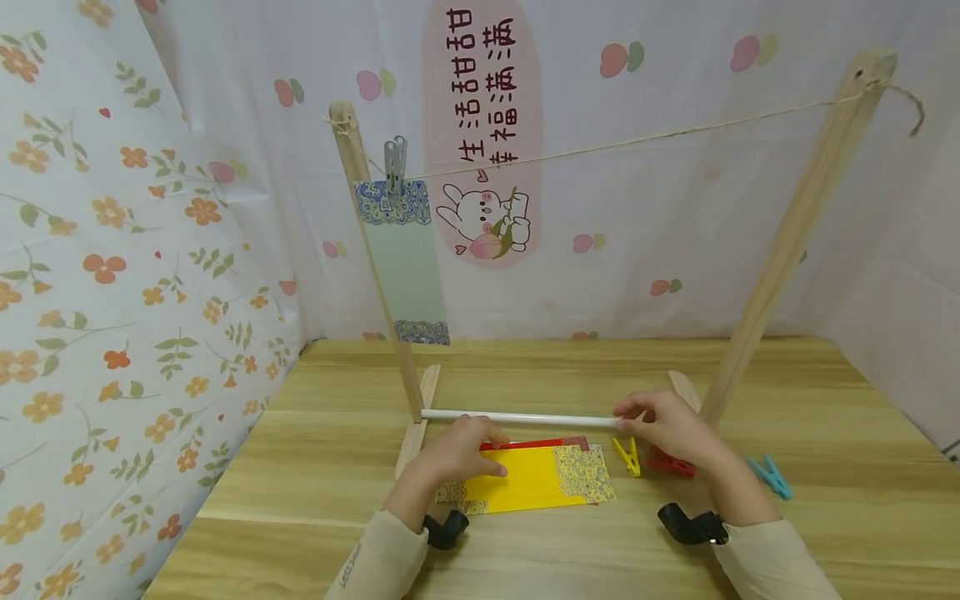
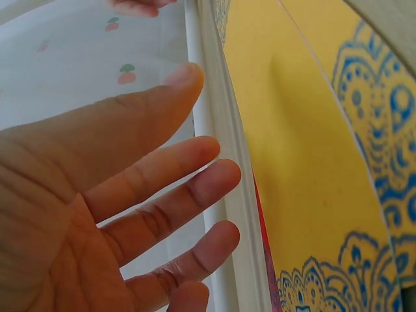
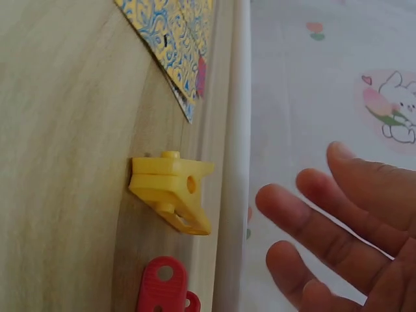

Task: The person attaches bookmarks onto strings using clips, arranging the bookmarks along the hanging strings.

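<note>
My left hand [image 1: 459,454] hovers over the left end of a stack of cards, its fingers loosely extended with nothing between them. The top card is yellow [image 1: 525,483] with blue-patterned ends; a red card [image 1: 534,446] peeks out beneath it. Beside the right end of the white rod [image 1: 525,418] is my right hand [image 1: 671,429], fingers relaxed and holding nothing in the right wrist view. Just below that hand lie a yellow clothespin [image 3: 170,185] and a red clothespin [image 3: 162,283]. A pale green card [image 1: 408,267] hangs from the string under a grey clothespin [image 1: 394,171].
Two wooden posts, left [image 1: 375,258] and right [image 1: 798,225], carry the string [image 1: 645,140] across the back. A light blue clothespin [image 1: 771,477] lies right of the right forearm. Behind the frame hangs a printed curtain [image 1: 637,250].
</note>
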